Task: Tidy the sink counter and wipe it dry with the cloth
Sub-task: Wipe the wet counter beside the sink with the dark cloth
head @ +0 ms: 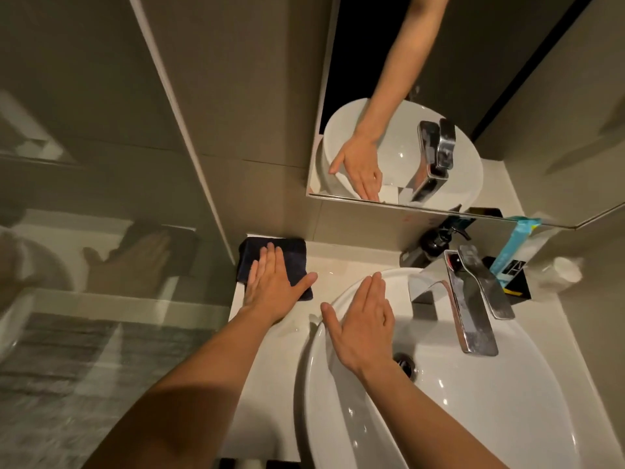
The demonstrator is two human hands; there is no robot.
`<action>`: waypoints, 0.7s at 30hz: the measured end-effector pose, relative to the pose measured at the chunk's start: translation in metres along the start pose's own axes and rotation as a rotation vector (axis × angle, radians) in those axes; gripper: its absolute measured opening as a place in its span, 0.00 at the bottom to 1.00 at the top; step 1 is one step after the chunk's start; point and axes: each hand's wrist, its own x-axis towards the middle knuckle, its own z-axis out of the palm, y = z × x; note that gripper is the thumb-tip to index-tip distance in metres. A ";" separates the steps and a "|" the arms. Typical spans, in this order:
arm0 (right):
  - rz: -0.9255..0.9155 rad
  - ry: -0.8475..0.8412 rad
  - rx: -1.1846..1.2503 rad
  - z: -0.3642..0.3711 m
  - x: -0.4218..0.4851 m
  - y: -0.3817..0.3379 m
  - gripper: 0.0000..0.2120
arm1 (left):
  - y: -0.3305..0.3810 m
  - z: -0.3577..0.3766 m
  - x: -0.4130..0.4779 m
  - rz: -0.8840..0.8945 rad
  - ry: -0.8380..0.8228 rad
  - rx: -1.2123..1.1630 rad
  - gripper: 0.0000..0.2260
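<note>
A dark navy cloth [293, 257] lies folded flat on the pale counter [267, 367] at its back left corner. My left hand [274, 286] rests palm down on the cloth, fingers straight and together, thumb out to the right. My right hand [362, 323] hovers flat over the left rim of the white basin [473, 401], fingers extended, holding nothing. A few water drops shine on the counter between the two hands.
A chrome faucet [473, 302] reaches over the basin. Behind it stand a dark pump bottle [438, 240], a blue packet [514, 245] in a black holder and a white bottle [561, 274]. A mirror [389, 96] hangs above; a glass panel [101, 198] bounds the left.
</note>
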 end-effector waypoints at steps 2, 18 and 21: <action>0.004 -0.002 -0.013 0.002 0.002 0.001 0.47 | -0.001 0.012 0.001 -0.017 0.038 0.057 0.55; 0.009 -0.028 -0.046 0.005 0.003 0.001 0.49 | -0.033 0.013 -0.005 0.117 0.170 -0.056 0.24; 0.010 -0.028 -0.052 0.005 0.004 0.001 0.49 | -0.041 0.015 -0.012 0.114 0.170 -0.120 0.23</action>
